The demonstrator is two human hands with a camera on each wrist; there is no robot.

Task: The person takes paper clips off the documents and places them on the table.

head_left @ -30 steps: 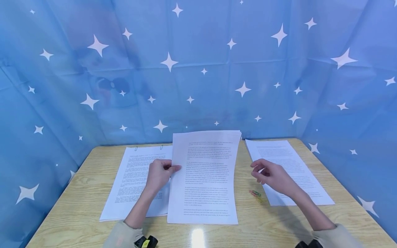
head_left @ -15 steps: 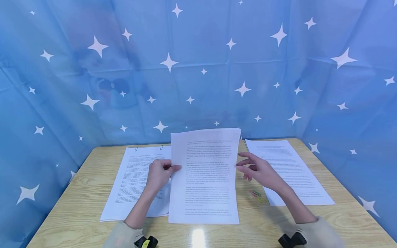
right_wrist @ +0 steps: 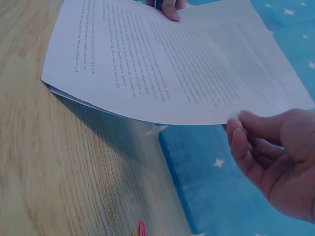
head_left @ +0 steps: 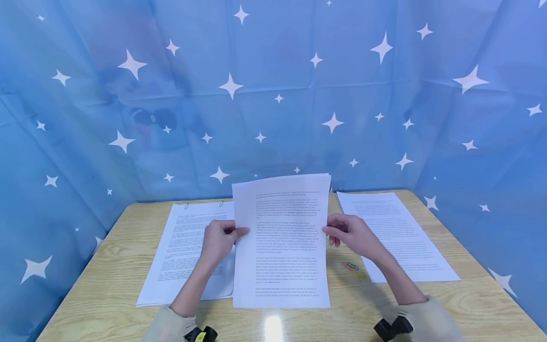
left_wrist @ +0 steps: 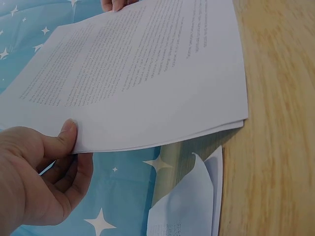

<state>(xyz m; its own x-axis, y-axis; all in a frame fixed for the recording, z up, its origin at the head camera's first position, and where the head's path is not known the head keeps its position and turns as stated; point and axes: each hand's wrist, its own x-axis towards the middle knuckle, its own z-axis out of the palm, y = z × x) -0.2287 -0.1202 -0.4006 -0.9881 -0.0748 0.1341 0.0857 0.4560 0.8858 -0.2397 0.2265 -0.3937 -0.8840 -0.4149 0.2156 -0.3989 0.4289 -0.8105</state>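
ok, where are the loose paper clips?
Head view, right of centre: the paper clips lie on the table between the held sheets and the rightmost papers.

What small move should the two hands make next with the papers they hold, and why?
Probably tap the held papers lightly on the table to even them: the left hand and right hand grip opposite sides, and the sheets look slightly uneven at the bottom.

blue curtain [head_left: 273,116] with white stars [head_left: 231,86], wooden table [head_left: 350,311]
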